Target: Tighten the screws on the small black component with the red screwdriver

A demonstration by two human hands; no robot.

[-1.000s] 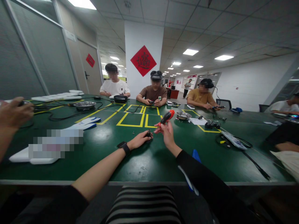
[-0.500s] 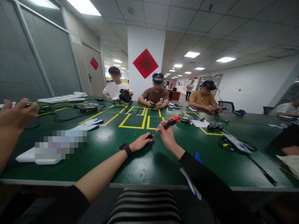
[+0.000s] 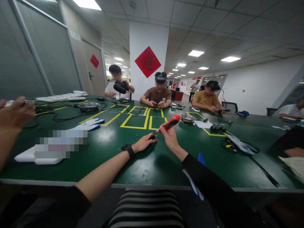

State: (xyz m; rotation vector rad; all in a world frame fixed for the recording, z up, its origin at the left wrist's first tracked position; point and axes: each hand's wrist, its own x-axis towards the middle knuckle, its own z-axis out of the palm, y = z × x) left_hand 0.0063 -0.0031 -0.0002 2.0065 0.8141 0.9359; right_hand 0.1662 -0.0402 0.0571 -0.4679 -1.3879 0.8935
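Observation:
My left hand (image 3: 144, 143) rests on the green table, its fingers closed around a small black part (image 3: 153, 136) with a cylindrical top; its exact kind is too small to make out. My right hand (image 3: 169, 136) grips a screwdriver (image 3: 173, 122) with a red and black handle. The tool slants down to the left, and its thin shaft meets the black part near my left fingertips. Whether the tip sits in a screw cannot be seen. A few tiny pieces (image 3: 137, 135) lie on the table just beyond my left hand.
White-and-blue gloves (image 3: 89, 124) lie at left, and another glove (image 3: 193, 183) hangs over the front edge under my right arm. Metal bowls (image 3: 188, 118) (image 3: 88, 106), black parts (image 3: 218, 128) and cables (image 3: 264, 171) are on the table (image 3: 106, 139). A neighbour's hand (image 3: 17, 112) is at far left; several people sit opposite.
The screwdriver handle has turned, showing more red. My hands stay nearly in place. Across the table, the person in white has lifted a black headset.

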